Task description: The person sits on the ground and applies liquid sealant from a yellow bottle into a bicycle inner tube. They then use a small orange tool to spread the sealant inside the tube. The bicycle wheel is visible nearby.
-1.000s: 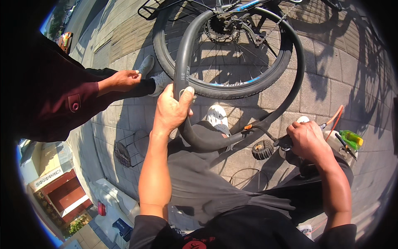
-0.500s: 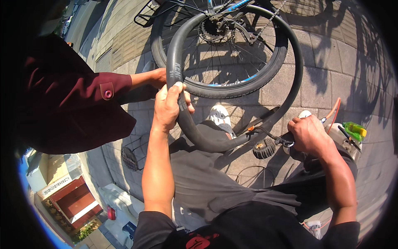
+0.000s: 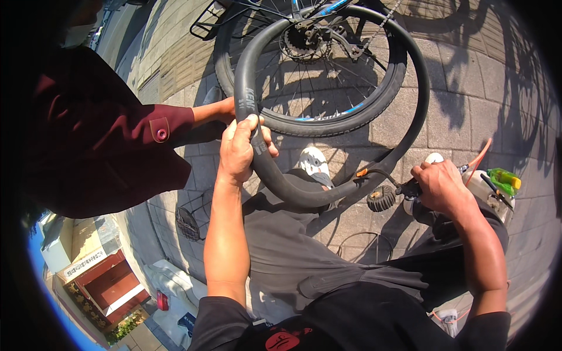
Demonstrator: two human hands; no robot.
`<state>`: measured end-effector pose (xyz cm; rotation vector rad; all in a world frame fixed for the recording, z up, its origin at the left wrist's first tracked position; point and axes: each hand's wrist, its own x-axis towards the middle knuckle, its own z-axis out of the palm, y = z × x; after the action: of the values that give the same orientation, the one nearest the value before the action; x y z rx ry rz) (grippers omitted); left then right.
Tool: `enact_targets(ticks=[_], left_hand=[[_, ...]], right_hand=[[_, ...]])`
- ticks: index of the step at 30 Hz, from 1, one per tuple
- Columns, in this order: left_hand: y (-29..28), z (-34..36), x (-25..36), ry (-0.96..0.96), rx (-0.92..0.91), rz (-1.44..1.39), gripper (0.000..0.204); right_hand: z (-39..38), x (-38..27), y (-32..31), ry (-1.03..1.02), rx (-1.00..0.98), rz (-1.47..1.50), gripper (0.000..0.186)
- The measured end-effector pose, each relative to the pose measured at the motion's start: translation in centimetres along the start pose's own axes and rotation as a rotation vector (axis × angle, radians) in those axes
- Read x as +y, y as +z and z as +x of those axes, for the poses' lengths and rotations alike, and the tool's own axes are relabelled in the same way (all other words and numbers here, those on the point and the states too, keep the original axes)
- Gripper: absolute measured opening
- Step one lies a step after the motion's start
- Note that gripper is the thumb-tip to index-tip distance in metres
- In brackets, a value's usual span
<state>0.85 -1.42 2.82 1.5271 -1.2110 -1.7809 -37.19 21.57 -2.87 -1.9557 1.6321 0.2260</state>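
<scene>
Co-worker's hand (image 3: 221, 109) has come up beside the inner tube (image 3: 246, 76), looped before the bicycle wheel (image 3: 310, 127); left hand (image 3: 239, 149) curls round it, right hand (image 3: 442, 186) grips a black handle (image 3: 411, 188); a tug there could pull the hose (image 3: 387, 176) loose

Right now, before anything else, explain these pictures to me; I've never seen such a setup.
There is no robot: these are a person's bare hands. One wide fisheye camera on that person's head looks down, so straight edges bend. The left hand grips a fat black tube; the right hand holds a black tool. Beyond the tube is a bike wheel. A dark ribbed thing lies on the paving. Another person's hand is beside the tube; I cannot tell whether it touches.
</scene>
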Motion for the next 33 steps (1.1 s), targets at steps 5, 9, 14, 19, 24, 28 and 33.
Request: enact_targets(ticks=[5, 9, 14, 19, 24, 28, 33], left_hand=[[0.3, 0.0, 0.2, 0.004, 0.005, 0.009, 0.036], [0.2, 0.3, 0.1, 0.024, -0.038, 0.060, 0.042], [0.2, 0.5, -0.4, 0.037, 0.009, 0.058, 0.040], [0.0, 0.6, -0.4, 0.043, 0.002, 0.060, 0.039], [0.7, 0.5, -0.2, 0.061, 0.024, 0.078, 0.038], [1.3, 0.6, 0.2, 0.101, 0.009, 0.095, 0.036], [0.5, 3.0, 0.4, -0.027, -0.020, 0.077, 0.030]], right_hand=[[0.0, 0.0, 0.1, -0.002, -0.034, 0.015, 0.028], [-0.2, -0.2, -0.4, -0.002, -0.056, -0.019, 0.016], [-0.1, 0.7, 1.9, -0.040, 0.034, 0.001, 0.014], [-0.1, 0.2, 1.4, -0.015, 0.015, -0.023, 0.013], [0.5, 0.5, 2.1, -0.005, -0.063, -0.019, 0.017], [0.9, 0.1, 4.7, -0.011, -0.040, -0.134, 0.018], [0.6, -0.8, 4.9, 0.005, -0.141, -0.330, 0.028]])
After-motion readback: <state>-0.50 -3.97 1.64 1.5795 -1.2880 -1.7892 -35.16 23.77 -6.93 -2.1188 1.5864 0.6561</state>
